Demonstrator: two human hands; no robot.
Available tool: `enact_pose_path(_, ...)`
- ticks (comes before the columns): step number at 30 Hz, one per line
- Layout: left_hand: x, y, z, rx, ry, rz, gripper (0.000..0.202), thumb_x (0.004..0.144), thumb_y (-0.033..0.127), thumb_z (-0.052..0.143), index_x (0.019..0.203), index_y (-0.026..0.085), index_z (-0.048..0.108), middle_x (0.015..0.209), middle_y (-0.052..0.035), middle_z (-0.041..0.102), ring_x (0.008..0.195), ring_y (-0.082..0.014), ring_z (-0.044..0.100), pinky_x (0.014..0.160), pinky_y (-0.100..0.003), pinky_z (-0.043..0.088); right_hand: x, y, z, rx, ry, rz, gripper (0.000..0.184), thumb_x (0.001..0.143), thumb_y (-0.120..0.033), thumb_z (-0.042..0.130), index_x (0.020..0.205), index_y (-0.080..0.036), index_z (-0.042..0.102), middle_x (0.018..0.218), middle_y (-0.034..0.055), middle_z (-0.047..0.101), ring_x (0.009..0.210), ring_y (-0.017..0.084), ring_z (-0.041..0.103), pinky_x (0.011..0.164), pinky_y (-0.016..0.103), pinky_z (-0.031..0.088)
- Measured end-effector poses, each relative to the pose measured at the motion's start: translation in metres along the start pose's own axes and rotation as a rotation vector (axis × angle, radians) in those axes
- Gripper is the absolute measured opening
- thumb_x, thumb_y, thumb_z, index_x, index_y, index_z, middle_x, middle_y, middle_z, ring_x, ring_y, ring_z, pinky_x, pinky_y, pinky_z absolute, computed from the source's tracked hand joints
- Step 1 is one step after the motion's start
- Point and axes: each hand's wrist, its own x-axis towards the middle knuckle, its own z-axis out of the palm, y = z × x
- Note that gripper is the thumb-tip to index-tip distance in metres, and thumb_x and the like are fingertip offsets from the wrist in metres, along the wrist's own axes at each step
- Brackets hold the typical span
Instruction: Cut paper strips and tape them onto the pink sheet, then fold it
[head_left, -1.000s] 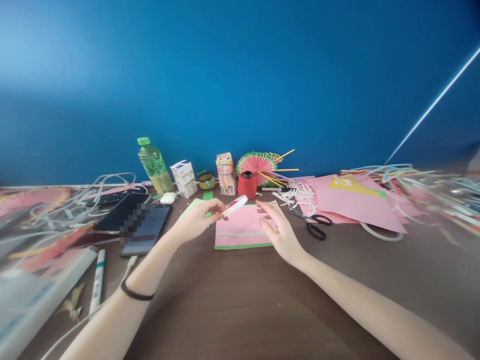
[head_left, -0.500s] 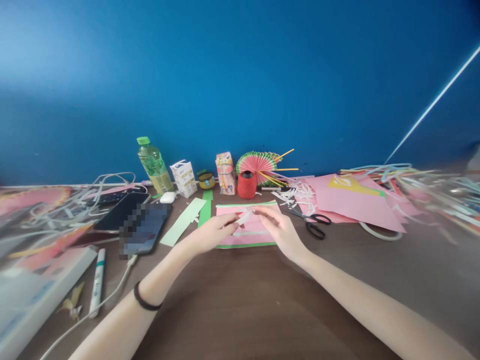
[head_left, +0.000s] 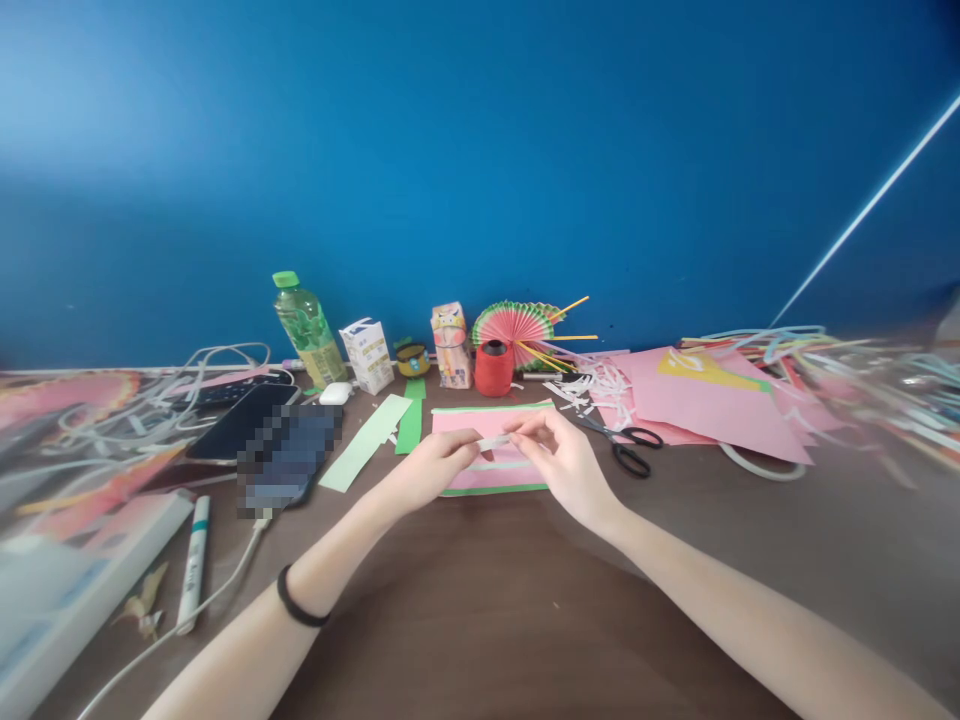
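Note:
My left hand (head_left: 435, 465) and my right hand (head_left: 559, 462) meet over a pink paper sheet with green edging (head_left: 491, 425) that lies flat on the brown table (head_left: 480, 600). Both hands pinch a small white roll of tape (head_left: 493, 441) between their fingertips, the left at its left end and the right at its right end. A black band sits on my left wrist. Two green paper strips (head_left: 375, 440) lie just left of the pink sheet.
Black scissors (head_left: 626, 448) lie right of my right hand. Behind the sheet stand a red spool (head_left: 494, 368), a paper fan (head_left: 517, 325), small cartons (head_left: 367, 355) and a green bottle (head_left: 304, 330). Phones (head_left: 262, 440), cables and a marker (head_left: 193, 560) are left; pink sheets (head_left: 697, 400) right.
My left hand brought the tape roll down from above the sheet's far edge toward me. My right hand closed in and pinched its other end.

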Motion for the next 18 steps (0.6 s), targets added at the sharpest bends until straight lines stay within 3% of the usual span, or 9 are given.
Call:
enact_pose_path(9, 0.0017, -0.0026, -0.0009, -0.027, 0.017, -0.012, 0.034, 0.081, 0.035, 0.033, 0.079, 0.015, 0.060, 0.076, -0.0008, 0.055, 0.069, -0.0127, 0.044, 0.065, -0.023, 0.034, -0.0051, -0.0092, 0.0014, -0.068, -0.022, -0.058, 0.008, 0.082, -0.022, 0.052, 0.076, -0.018, 0.048, 0.099, 0.0066, 0.060, 0.094, 0.017, 0.058, 0.076, 0.029, 0.050)
enact_pose_path(18, -0.0001, 0.0029, -0.0018, -0.097, 0.081, -0.014, 0.030, 0.076, 0.033, 0.034, 0.066, 0.015, 0.055, 0.059, 0.0009, 0.040, 0.055, -0.0100, 0.032, 0.052, -0.022, 0.027, -0.0087, -0.0079, 0.0018, -0.097, -0.109, -0.074, 0.011, 0.086, -0.025, 0.047, 0.078, -0.019, 0.044, 0.108, 0.0096, 0.057, 0.102, 0.021, 0.055, 0.083, 0.037, 0.048)
